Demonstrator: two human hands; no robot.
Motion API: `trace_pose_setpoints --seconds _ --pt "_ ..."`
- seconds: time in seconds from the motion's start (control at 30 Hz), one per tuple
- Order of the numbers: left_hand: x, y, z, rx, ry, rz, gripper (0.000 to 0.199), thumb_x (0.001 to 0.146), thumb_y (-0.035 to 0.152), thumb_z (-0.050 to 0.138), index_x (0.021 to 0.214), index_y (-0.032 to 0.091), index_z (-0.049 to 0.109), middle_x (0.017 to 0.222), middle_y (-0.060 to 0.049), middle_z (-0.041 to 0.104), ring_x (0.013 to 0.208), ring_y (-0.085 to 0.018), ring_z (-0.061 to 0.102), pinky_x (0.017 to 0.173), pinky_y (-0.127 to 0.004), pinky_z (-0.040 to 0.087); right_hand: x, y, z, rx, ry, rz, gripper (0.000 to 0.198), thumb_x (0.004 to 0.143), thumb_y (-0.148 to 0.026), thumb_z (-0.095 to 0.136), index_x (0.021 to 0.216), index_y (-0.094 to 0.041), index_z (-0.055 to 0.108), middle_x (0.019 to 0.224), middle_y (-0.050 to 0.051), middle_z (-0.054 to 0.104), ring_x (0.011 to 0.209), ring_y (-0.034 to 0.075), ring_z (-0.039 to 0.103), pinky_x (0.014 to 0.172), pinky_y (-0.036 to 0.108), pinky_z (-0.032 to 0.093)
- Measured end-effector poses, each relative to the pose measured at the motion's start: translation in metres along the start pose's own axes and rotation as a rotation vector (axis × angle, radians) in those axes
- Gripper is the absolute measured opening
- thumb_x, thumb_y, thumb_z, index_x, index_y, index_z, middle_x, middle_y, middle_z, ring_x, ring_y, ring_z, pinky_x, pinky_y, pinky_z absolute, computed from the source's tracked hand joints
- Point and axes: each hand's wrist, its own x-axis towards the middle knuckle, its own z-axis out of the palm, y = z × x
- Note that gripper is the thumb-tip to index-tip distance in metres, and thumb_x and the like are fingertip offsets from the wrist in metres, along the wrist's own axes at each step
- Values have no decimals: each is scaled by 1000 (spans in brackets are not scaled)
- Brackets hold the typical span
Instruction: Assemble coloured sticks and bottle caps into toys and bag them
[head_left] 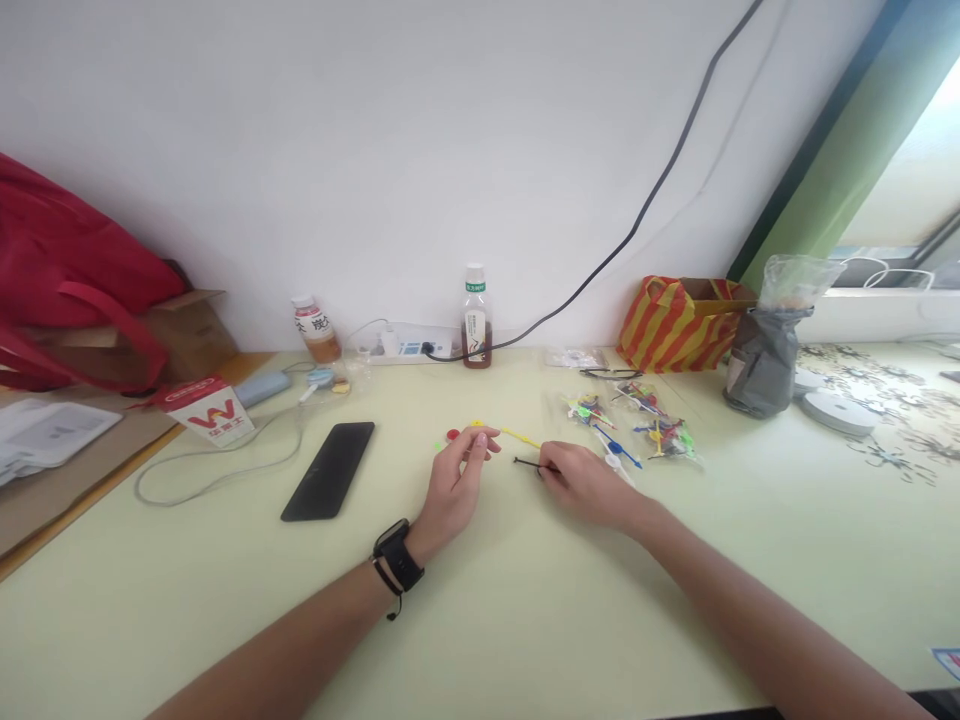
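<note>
Right hand: the right hand (585, 484) had its thumb and fingers pinched around a thin black plastic piece (527, 462), whose knobbed end stuck out to the left, over the middle of the table (480, 610).
Left hand: the left hand (454, 478) was turned partly sideways with fingers bent and close together; whether they gripped anything could not be told.
Yellow arrow-like piece: the slim yellow piece (520, 438) spanned the gap between the two hands, its left end near the left fingertips and its right end by the right hand; whether it was held could not be told.
Behind the left hand: a red round piece (452, 435) showed just beyond the knuckles, partly hidden.
Right of the right hand: a blue arrow-shaped piece (618, 446) lay near the clear bags of coloured pieces (666, 440).
Left wrist: a black smartwatch (400, 553) was strapped there.
Left side: a black smartphone (328, 472) lay flat, with a red-and-white box (206, 412) behind it to the left.
Along the wall: a white-capped bottle (475, 318) stood upright beside a white power strip (416, 344); farther right stood a red-and-yellow striped bag (675, 325).
</note>
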Motion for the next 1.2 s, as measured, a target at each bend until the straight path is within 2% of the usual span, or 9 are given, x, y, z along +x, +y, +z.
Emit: trace_pose_setpoints --seconds 0.07,0.27,0.5,0.7,0.83,0.9,1.03,1.2 --pt "0 0 -1 2 -2 -4 33 106 43 45 111 24 71 100 -5 72 96 -20 65 87 -33 50 2 0 4 -48 -50 39 13 91 -14 49 80 -22 50 78 1 61 71 17 52 64 28 33" --pt "2 -1 -2 34 -8 -16 31 104 45 49 109 23 71 102 -6 73 98 -22 66 87 -34 50 7 -2 2 -187 -41 115 10 83 -12 55 78 -21 52 73 0 59 70 15 50 62 27 25" --pt "5 -2 -4 32 28 -7 30 103 46 51 107 24 71 101 -5 74 99 -23 68 90 -35 50 11 -10 5 -302 -45 167 7 83 -16 57 78 -21 55 73 2 62 68 16 52 61 30 20" --pt "22 -6 -22 40 185 -17 31 102 47 52 107 23 70 99 -6 74 99 -23 68 87 -35 50 7 2 -8 -298 -61 277 12 81 -15 60 74 -20 53 75 3 61 72 17 52 60 28 24" --pt "36 -17 -38 135 349 -50 29 100 45 52 105 23 71 107 -6 73 105 -25 64 84 -34 50 3 15 -21 -319 -67 374 13 82 -11 58 74 -20 53 77 4 60 72 18 54 58 28 25" --pt "40 -27 -44 207 368 -91 25 97 41 55 105 23 70 114 -7 72 107 -25 63 81 -34 49 3 19 -24 -375 -51 420 12 84 -10 56 77 -19 55 80 6 62 73 19 56 57 29 25" --pt "43 -47 -48 352 262 -185 23 89 36 63 105 21 68 112 -8 71 94 -24 63 79 -36 49 4 23 -25 -463 -54 492 11 87 -8 53 84 -18 59 85 10 64 75 22 61 57 30 27" --pt "39 -52 -43 460 120 -104 22 86 31 62 105 21 68 104 -6 70 83 -22 61 79 -36 49 6 21 -21 -531 -46 486 11 88 -11 54 93 -17 63 96 14 68 85 27 66 60 31 31"
